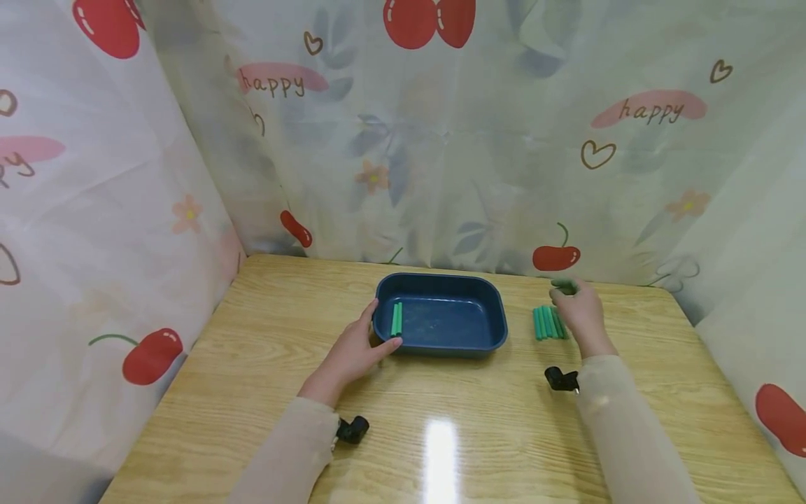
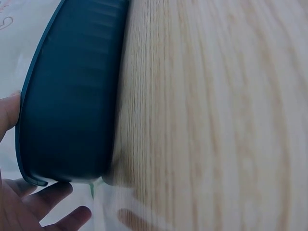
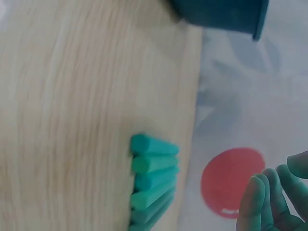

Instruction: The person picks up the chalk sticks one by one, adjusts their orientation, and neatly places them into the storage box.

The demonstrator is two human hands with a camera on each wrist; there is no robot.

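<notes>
A dark blue rectangular basin (image 1: 448,323) stands on the table. My left hand (image 1: 352,353) holds its left end, thumb on the front rim and fingers round the far corner; the left wrist view shows the basin's outer wall (image 2: 72,96) close up. Inside, near that end, lie two short green sticks (image 1: 397,320) side by side. To the right of the basin is a row of several green sticks (image 1: 545,323), light and darker. Over the row's right part hovers my right hand (image 1: 579,311). Its fingers (image 3: 252,202) are loosely bent, with nothing visible between them and the thumb.
The wooden table (image 1: 403,406) meets a printed cloth (image 1: 441,175) along its back edge. A black camera piece (image 1: 560,379) sits at the right wrist, another black piece (image 1: 354,430) at the left. Light glares on the tabletop near the front.
</notes>
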